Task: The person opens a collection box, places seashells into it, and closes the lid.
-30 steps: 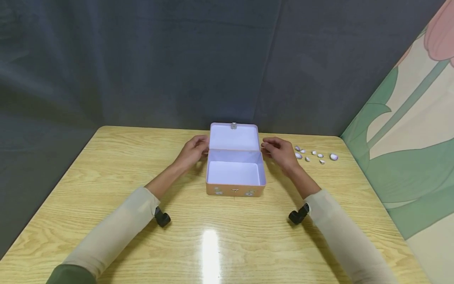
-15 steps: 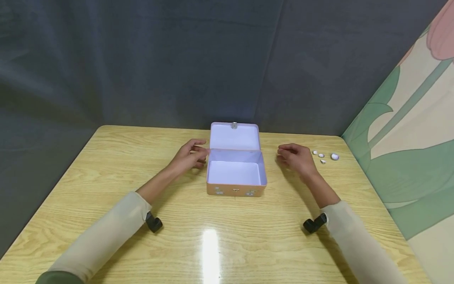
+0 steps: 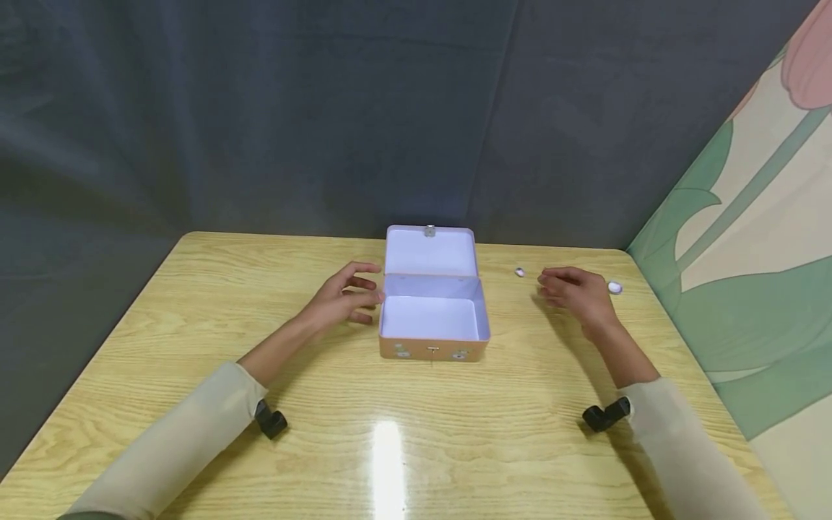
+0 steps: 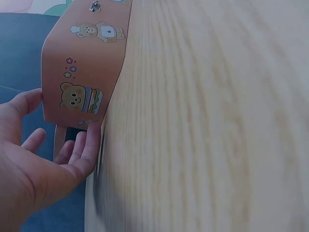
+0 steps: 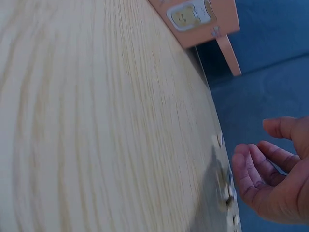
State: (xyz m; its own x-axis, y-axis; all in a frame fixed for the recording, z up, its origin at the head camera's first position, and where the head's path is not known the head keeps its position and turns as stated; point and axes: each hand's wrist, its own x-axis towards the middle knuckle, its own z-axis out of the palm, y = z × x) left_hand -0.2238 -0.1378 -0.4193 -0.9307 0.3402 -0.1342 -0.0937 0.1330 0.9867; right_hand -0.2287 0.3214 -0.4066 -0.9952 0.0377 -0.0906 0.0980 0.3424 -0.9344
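Note:
An orange tin box (image 3: pixel 416 349) with bear pictures stands on the table, its lid (image 3: pixel 429 250) tipped back and its pale lilac inside bare. My left hand (image 3: pixel 333 300) is at the box's left side with fingers spread; in the left wrist view, fingertips of the hand (image 4: pixel 43 159) meet the box's side (image 4: pixel 72 82). To the right, my right hand (image 3: pixel 580 296) hovers over the table, fingers loosely bent, holding nothing. Beside it lie a small shell (image 3: pixel 519 272) and a larger, pale shell (image 3: pixel 614 287). In the right wrist view, several shells (image 5: pixel 228 191) lie below the fingers.
The wooden table (image 3: pixel 260 433) ends close behind the box, where a dark curtain (image 3: pixel 325 130) hangs. A wall hanging with flowers (image 3: pixel 767 318) borders the right side. Black wrist cameras (image 3: pixel 271 421) hang from both sleeves.
My right hand has moved right, away from the box and over the shells, covering most of them. My left hand has drawn slightly back toward me and its fingers have spread. The box stays put.

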